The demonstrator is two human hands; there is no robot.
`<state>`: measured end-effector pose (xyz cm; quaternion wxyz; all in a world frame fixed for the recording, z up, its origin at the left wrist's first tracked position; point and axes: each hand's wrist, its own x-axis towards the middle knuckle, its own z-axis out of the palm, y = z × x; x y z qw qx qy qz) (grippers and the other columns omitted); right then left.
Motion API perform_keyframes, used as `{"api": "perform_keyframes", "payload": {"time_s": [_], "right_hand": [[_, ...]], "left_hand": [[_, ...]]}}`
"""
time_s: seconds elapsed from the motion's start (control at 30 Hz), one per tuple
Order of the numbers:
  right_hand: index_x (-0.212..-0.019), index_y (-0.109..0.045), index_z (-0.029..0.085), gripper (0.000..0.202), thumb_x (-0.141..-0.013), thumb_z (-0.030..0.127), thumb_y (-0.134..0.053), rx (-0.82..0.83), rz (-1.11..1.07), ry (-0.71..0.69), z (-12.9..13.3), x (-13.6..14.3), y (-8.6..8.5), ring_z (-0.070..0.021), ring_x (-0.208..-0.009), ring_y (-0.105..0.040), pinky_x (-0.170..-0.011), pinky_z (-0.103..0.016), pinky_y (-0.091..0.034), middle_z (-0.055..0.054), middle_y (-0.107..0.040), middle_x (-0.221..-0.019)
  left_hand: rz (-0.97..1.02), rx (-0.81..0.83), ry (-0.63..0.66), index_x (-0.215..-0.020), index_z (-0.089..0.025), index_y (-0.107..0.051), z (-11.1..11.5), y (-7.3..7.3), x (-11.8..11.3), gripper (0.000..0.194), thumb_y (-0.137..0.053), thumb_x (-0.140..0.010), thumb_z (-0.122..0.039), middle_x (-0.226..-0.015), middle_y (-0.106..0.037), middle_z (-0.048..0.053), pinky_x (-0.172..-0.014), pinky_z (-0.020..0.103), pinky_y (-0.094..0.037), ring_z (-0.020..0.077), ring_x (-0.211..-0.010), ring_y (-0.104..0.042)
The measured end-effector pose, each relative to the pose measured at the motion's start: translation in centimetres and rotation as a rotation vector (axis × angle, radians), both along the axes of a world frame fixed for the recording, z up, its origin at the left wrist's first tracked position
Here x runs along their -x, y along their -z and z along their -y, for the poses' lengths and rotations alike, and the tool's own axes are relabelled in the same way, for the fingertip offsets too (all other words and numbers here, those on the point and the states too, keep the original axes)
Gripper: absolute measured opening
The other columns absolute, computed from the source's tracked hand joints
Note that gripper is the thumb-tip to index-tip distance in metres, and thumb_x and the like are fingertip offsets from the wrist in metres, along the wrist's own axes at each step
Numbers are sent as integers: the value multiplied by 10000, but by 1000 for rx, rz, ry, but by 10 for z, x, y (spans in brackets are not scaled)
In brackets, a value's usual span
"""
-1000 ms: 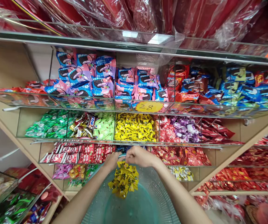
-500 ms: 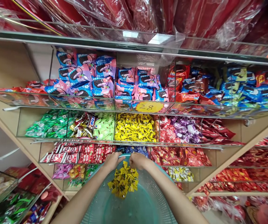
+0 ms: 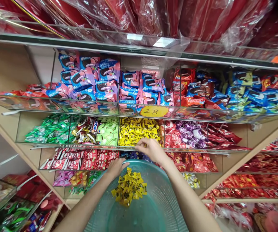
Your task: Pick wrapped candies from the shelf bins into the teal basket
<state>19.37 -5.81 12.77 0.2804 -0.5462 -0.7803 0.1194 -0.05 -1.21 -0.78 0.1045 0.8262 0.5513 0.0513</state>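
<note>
Yellow-wrapped candies [image 3: 130, 187] lie heaped toward the far left of the teal basket [image 3: 153, 212], leaving bare bottom on the near side and right. The basket's far rim sits below the shelf's glass edge [image 3: 189, 149]. The left hand [image 3: 116, 167] clasps that rim; the right hand [image 3: 151, 149], fingers curled, hangs above it at the glass, any pinch impossible to tell.

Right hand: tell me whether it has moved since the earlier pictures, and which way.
Yes: up. The right hand has left the basket rim and now overlaps, in view, the yellow candies' lower edge.
</note>
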Motion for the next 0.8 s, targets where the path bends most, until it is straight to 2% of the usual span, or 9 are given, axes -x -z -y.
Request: {"api": "perform_keyframes", "payload": {"time_s": [0.07,0.17,0.33,0.47,0.63,0.8], "right_hand": [[-894,-633,200,207,-842,367,-524,-114,85,166,-6,-8,-2,-129,-723,-557,-623,-213,-348,-9,-638,-785],[-968,-619,209,178,-850,292,-515,-173,238,272,-17,-17,4,-161,-875,-543,-690,-226,-363,-49,-623,-920],[-933,-637,206,168,-847,270,-508,-82,360,322,-29,-19,11,-175,-964,-510,-710,-230,-364,-62,-582,-987],[-911,-645,209,172,-844,285,-507,1,383,330,-32,-18,8,-183,-964,-518,-691,-243,-366,-65,-559,-1018],[-983,-635,210,204,-818,276,-535,31,415,351,-35,-17,6,-202,-987,-519,-707,-257,-378,-79,-537,-1073],[-975,-646,223,209,-800,242,-532,76,402,376,-38,-16,6,-201,-947,-547,-678,-256,-380,-74,-541,-1046]], "left_hand": [[6,3,5,-998,-228,-606,0,0,0,452,-320,-876,-555,-949,-677,77,-671,256,-425,243,-904,-628],[22,11,5,-1034,-228,-601,0,0,1,457,-324,-875,-556,-971,-677,80,-661,256,-425,249,-915,-625],[25,19,-9,-1087,-230,-591,0,1,1,456,-341,-874,-548,-1015,-673,84,-696,252,-421,249,-970,-610],[41,30,-1,-1072,-228,-597,1,0,1,480,-314,-876,-563,-1016,-673,85,-687,247,-417,240,-949,-616],[45,24,2,-1065,-227,-600,1,0,1,486,-314,-874,-570,-995,-680,82,-693,250,-419,241,-950,-619],[49,21,-12,-1109,-223,-591,1,3,1,476,-340,-874,-552,-1030,-676,85,-737,262,-427,244,-995,-606]]}}
